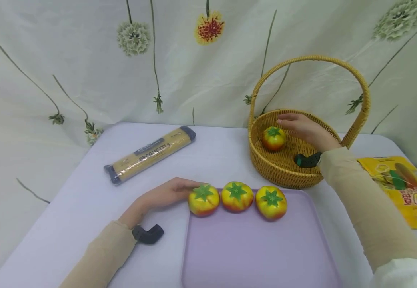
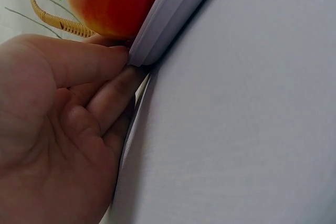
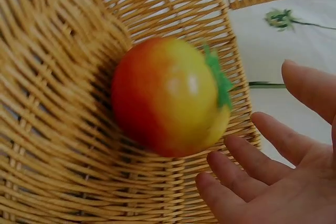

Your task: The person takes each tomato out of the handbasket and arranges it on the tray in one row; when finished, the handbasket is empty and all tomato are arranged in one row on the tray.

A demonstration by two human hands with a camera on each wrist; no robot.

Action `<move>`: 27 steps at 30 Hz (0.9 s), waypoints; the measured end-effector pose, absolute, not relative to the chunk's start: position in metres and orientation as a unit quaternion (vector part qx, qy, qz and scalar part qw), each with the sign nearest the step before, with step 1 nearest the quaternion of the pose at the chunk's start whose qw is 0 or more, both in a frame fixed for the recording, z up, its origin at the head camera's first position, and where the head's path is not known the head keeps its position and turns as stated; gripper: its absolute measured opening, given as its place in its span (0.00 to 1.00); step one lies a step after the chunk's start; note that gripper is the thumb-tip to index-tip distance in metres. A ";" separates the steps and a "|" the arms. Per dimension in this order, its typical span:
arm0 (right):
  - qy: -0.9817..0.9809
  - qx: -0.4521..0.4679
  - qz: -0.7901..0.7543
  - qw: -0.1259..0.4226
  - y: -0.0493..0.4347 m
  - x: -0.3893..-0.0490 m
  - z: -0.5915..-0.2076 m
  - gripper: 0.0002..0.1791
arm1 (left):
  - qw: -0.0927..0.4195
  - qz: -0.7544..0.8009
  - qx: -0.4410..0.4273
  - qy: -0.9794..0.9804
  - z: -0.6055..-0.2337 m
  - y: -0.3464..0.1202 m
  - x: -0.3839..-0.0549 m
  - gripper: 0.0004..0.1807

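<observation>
At the far left corner of the lilac tray (image 1: 258,252), my left hand (image 1: 168,192) pinches the rim, thumb above and fingers beneath in the left wrist view. Three yellow-red tomatoes with green star-shaped leaves line the tray's far edge: a left tomato (image 1: 204,201) beside that hand, a middle tomato (image 1: 237,197) and a right tomato (image 1: 271,203). Another tomato (image 3: 170,97) lies inside the wicker basket (image 1: 284,176). Over the basket, my right hand (image 1: 305,128) has its fingers spread and holds nothing; its fingertips are close to that tomato in the right wrist view.
A pack of spaghetti (image 1: 150,154) lies at an angle on the white table, left of the basket. On the right is a yellow printed bag (image 1: 406,188), partly behind my right sleeve. The basket's tall arched handle (image 1: 312,58) rises before a flower-patterned cloth (image 1: 179,72).
</observation>
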State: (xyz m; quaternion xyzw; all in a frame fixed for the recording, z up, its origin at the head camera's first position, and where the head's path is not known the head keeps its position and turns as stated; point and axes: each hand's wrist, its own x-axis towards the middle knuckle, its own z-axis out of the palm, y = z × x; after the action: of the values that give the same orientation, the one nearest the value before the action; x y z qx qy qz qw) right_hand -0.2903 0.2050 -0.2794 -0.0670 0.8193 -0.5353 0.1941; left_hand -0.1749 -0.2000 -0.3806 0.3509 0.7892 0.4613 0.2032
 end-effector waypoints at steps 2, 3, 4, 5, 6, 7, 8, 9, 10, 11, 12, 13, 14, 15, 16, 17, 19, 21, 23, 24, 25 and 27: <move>0.830 -0.067 -0.515 0.201 0.206 -0.292 -0.284 0.36 | 0.203 0.461 0.351 0.789 -0.380 -0.200 -0.175 0.20; 0.833 -0.069 -0.509 0.206 0.206 -0.293 -0.286 0.36 | 0.204 0.461 0.349 0.790 -0.380 -0.199 -0.174 0.20; 0.833 -0.070 -0.506 0.212 0.206 -0.293 -0.288 0.36 | 0.204 0.460 0.348 0.791 -0.380 -0.199 -0.174 0.20; 0.837 -0.072 -0.497 0.217 0.206 -0.293 -0.290 0.36 | 0.205 0.459 0.346 0.792 -0.379 -0.199 -0.174 0.20; 0.839 -0.074 -0.491 0.223 0.207 -0.293 -0.292 0.37 | 0.206 0.458 0.346 0.793 -0.379 -0.199 -0.174 0.21; 0.842 -0.077 -0.484 0.227 0.207 -0.294 -0.294 0.36 | 0.207 0.456 0.345 0.794 -0.378 -0.198 -0.174 0.21; 0.843 -0.080 -0.479 0.231 0.206 -0.294 -0.295 0.36 | 0.208 0.454 0.345 0.795 -0.378 -0.198 -0.173 0.21; 0.846 -0.085 -0.472 0.234 0.206 -0.294 -0.295 0.37 | 0.208 0.453 0.344 0.796 -0.378 -0.198 -0.173 0.21; 0.851 -0.087 -0.461 0.236 0.205 -0.294 -0.296 0.38 | 0.209 0.451 0.343 0.797 -0.377 -0.198 -0.173 0.21; 0.857 -0.091 -0.449 0.237 0.205 -0.294 -0.296 0.39 | 0.209 0.450 0.343 0.798 -0.377 -0.198 -0.174 0.21; 0.861 -0.094 -0.438 0.238 0.204 -0.294 -0.296 0.40 | 0.209 0.450 0.344 0.797 -0.377 -0.198 -0.174 0.21; 0.866 -0.098 -0.428 0.240 0.202 -0.294 -0.295 0.41 | 0.209 0.450 0.345 0.797 -0.376 -0.198 -0.174 0.21; 0.872 -0.104 -0.414 0.239 0.201 -0.294 -0.295 0.42 | 0.209 0.450 0.346 0.797 -0.376 -0.198 -0.174 0.21; 0.876 -0.110 -0.405 0.240 0.200 -0.294 -0.295 0.43 | 0.210 0.451 0.346 0.796 -0.375 -0.198 -0.175 0.21; 0.879 -0.116 -0.397 0.238 0.199 -0.294 -0.295 0.44 | 0.210 0.451 0.346 0.796 -0.375 -0.198 -0.175 0.21; 0.882 -0.124 -0.389 0.236 0.198 -0.293 -0.296 0.44 | 0.210 0.451 0.345 0.796 -0.375 -0.198 -0.175 0.20; 0.885 -0.140 -0.378 0.230 0.196 -0.292 -0.297 0.43 | 0.209 0.451 0.345 0.796 -0.375 -0.199 -0.174 0.20; 0.880 -0.149 -0.386 0.232 0.194 -0.291 -0.298 0.41 | 0.209 0.452 0.343 0.796 -0.376 -0.199 -0.174 0.20; 0.876 -0.152 -0.393 0.236 0.193 -0.289 -0.298 0.39 | 0.209 0.452 0.344 0.796 -0.376 -0.199 -0.173 0.20; 0.873 -0.152 -0.398 0.238 0.192 -0.287 -0.297 0.39 | 0.209 0.453 0.345 0.795 -0.377 -0.199 -0.173 0.20; 0.870 -0.152 -0.403 0.240 0.191 -0.286 -0.296 0.39 | 0.209 0.453 0.344 0.795 -0.377 -0.199 -0.173 0.20; 0.866 -0.151 -0.413 0.237 0.192 -0.282 -0.290 0.38 | 0.210 0.454 0.346 0.794 -0.377 -0.198 -0.172 0.20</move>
State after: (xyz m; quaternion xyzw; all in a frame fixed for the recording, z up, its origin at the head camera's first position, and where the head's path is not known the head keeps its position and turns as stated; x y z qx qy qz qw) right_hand -0.2819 0.1922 -0.2903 -0.1508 0.8663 -0.4129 0.2373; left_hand -0.1724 -0.1985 -0.3775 0.3455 0.7941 0.4537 0.2101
